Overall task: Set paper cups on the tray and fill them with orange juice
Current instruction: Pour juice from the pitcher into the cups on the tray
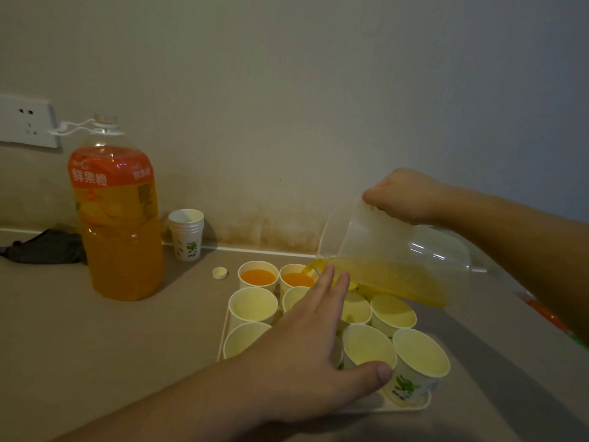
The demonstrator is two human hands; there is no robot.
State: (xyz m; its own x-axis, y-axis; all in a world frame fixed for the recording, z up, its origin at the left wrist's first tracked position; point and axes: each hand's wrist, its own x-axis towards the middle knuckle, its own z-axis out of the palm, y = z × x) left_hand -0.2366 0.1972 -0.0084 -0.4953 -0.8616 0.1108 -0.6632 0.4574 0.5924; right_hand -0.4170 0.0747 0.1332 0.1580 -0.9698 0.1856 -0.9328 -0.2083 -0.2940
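Note:
A cream tray (pixel 411 406) holds several white paper cups. The two far-left cups hold orange juice: one (pixel 258 277) is filled, and juice streams into the second (pixel 298 279). The other cups, such as one (pixel 253 305) and one (pixel 420 354), are empty. My right hand (pixel 406 196) grips a clear plastic pitcher (pixel 395 253), tilted left with juice in it, its spout over the second cup. My left hand (pixel 306 349) hovers flat over the middle of the tray, fingers spread, covering some cups.
A large uncapped orange juice bottle (pixel 118 218) stands at left, its yellow cap (pixel 220 273) lying near the tray. A stack of spare cups (pixel 186 232) stands by the wall. A dark cloth (pixel 47 247) lies far left under a wall socket (pixel 27 121).

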